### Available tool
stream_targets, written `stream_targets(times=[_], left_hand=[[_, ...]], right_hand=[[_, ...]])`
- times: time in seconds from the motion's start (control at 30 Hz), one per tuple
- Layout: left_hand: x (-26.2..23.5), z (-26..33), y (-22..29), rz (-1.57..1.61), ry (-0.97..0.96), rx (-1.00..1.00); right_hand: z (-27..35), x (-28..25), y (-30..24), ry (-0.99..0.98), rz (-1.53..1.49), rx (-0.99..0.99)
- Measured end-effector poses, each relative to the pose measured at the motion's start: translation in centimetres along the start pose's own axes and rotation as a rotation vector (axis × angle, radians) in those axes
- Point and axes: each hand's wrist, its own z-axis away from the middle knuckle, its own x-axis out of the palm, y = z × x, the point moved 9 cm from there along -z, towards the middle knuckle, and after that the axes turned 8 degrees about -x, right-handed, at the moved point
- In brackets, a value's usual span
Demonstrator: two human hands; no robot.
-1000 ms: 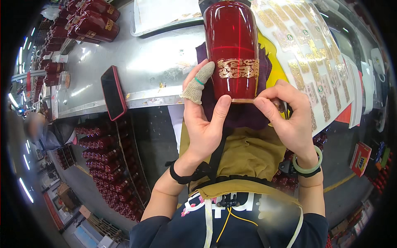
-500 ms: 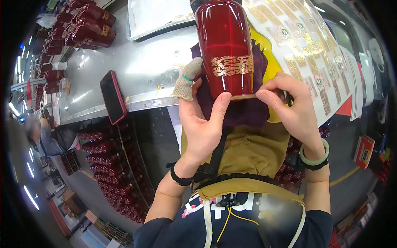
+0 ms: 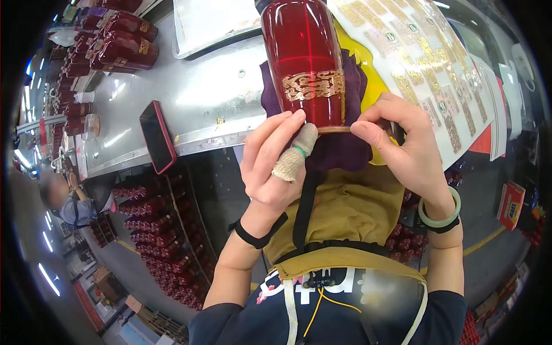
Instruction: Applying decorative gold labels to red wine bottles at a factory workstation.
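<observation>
A dark red glass bottle [image 3: 305, 46] with a gold scrollwork band [image 3: 313, 85] lies on a folded purple cloth [image 3: 339, 152], its base toward me. A thin brownish-gold strip [image 3: 332, 130] runs along the base edge. My right hand [image 3: 405, 135] pinches at the strip's right end with thumb and forefinger. At the left of the base is my left hand [image 3: 273, 152], its back up and fingers stretched out. One finger wears a knitted finger sleeve [image 3: 296, 155] with a green stripe, its tip by the base edge. The left thumb is hidden.
Sheets of gold decals [image 3: 428, 63] lie at right over yellow material [image 3: 374, 83]. Left on the metal table [image 3: 201, 98] are a red-edged phone [image 3: 157, 137], a white tray [image 3: 215, 26] and red bottles [image 3: 129, 52]. More bottles [image 3: 161, 241] stand below. Another person [image 3: 80, 204] is at far left.
My left hand has let go of the bottle's left side and turned over, its sleeved finger coming down to the base edge. The right hand stays at the strip's end. The bottle appears shifted slightly left.
</observation>
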Motion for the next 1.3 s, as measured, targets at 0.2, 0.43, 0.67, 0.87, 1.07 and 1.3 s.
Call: stream_targets(times=[0.2, 0.43, 0.67, 0.87, 1.07, 1.3], left_hand=[[-0.1, 1.9, -2.8, 0.097, 0.029, -0.302], [-0.1, 1.8, -2.1, 0.019, 0.015, -0.282], [-0.1, 1.5, -0.7, -0.095, -0.003, -0.144], [-0.2, 1.8, -0.4, -0.107, 0.022, -0.137], [0.0, 1.6, -0.3, -0.128, 0.022, -0.114], [0.0, 1.8, -0.3, -0.116, 0.015, -0.125]], right_hand=[[-0.3, 0.1, 0.3, -0.045, -0.006, 0.004], [-0.2, -0.1, 0.5, -0.046, -0.056, -0.013], [-0.2, 0.2, 1.1, -0.058, -0.059, 0.047], [-0.4, 0.0, 1.0, -0.039, -0.006, 0.024], [-0.3, -0.1, 0.7, -0.029, -0.062, -0.042], [-0.4, -0.5, 0.0, -0.019, -0.073, -0.106]])
